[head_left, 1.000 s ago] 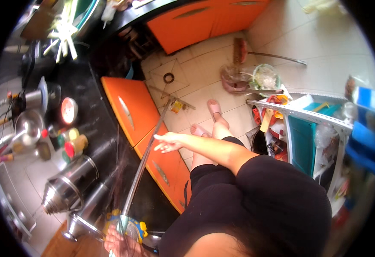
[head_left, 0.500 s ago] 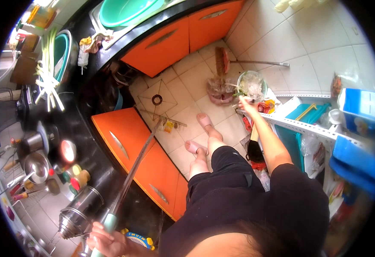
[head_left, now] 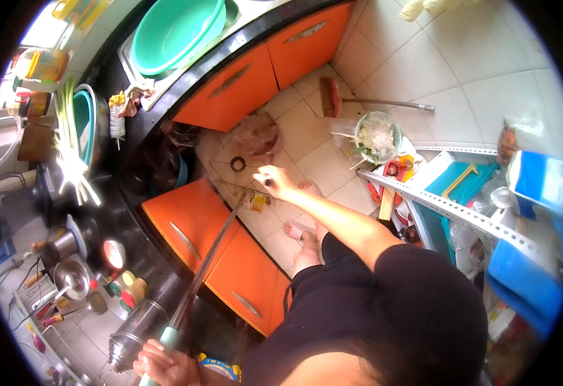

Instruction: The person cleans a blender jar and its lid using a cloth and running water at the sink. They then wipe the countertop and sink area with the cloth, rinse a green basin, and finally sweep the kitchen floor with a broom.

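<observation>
My left hand [head_left: 159, 363] is closed around the pale green grip of a long metal pole [head_left: 204, 273]. The pole slants down to the tiled floor and ends in a thin crossbar, like a floor squeegee. Beside that end lies a small yellow packet [head_left: 257, 202]. My right hand [head_left: 275, 183] is closed around a dark-ended handle seen nearly end-on. Just beyond it is a pinkish dustpan [head_left: 259, 136] with clear plastic about it, blurred; the join between handle and pan is hard to see. A dark ring [head_left: 238, 164], like a floor drain, is beside the pan.
Orange cabinets [head_left: 194, 222] stand left and ahead. A pink-headed broom [head_left: 333, 100] rests near the tiled wall. At right are a lined bin [head_left: 379, 138] with vegetable scraps and a white perforated rack [head_left: 449, 196]. Green stalks [head_left: 69, 141] and green basins [head_left: 178, 32] occupy the counter.
My right hand has swung left from beside the bin, and the dustpan has moved left with it to near the dark ring. My left hand stays on the pole, which has barely shifted.
</observation>
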Tool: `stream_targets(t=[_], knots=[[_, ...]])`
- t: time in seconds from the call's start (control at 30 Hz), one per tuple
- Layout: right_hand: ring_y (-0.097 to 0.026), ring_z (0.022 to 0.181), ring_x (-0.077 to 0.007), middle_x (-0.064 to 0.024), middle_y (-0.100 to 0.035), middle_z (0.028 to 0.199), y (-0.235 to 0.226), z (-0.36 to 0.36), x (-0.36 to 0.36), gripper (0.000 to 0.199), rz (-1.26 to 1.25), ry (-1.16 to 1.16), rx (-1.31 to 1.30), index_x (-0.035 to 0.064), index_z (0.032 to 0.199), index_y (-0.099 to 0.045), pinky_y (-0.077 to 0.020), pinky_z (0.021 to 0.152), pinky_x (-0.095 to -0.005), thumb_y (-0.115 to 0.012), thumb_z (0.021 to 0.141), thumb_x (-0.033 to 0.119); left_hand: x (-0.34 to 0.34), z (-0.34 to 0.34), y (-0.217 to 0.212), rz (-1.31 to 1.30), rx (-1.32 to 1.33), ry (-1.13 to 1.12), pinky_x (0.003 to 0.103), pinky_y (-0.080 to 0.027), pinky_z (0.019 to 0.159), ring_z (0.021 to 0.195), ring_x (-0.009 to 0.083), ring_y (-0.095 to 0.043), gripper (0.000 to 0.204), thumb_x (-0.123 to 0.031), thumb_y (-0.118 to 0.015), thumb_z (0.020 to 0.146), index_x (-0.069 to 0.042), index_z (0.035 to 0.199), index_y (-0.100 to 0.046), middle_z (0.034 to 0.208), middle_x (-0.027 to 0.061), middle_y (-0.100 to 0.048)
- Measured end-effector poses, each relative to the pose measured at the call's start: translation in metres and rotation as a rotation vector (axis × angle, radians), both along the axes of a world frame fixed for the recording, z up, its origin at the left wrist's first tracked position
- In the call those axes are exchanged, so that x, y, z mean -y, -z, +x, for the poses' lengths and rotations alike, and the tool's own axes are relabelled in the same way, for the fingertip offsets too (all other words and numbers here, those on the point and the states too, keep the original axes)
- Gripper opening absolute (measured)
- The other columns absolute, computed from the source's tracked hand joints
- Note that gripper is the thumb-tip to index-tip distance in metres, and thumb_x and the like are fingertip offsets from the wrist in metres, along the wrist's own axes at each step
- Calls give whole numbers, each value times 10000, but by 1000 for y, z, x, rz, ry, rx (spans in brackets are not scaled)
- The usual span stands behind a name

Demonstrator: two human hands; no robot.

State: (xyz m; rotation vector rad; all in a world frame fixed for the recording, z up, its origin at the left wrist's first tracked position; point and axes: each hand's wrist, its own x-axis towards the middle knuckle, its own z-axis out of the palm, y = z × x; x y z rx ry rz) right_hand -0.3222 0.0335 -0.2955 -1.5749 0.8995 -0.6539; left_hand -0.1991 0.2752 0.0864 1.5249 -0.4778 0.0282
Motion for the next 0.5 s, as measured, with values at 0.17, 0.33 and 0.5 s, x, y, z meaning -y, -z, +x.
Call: stream_targets(t=[0.17,0.33,0.5], knots=[[-602,782,-327,-180,-605,802,51,101,35,317,232,-7,-253,9,782,-572,-465,698,-400,-681,797,306,19,8,-7,83,63,100,267,-346,610,539,112,-326,291,-110,-502,827,-128,603,-317,523,-14,-265],[-505,1139,-365,-255,-500,1228,65,70,80,929,11,-485,-535,-65,1307,-332,-432,966,-369,-816,614,319,38,8,4,105,176,263,325,-396,620,540,134,-401,137,-130,-425,877,-86,753,-467,610,13,-381],[-641,901,-299,-159,-639,1041,94,-169,226,280,-216,-95,-1414,39,1020,-625,-516,730,-440,-552,808,207,48,16,2,178,194,257,297,-332,564,507,100,-312,199,-177,-334,942,-133,762,-407,610,2,-308]])
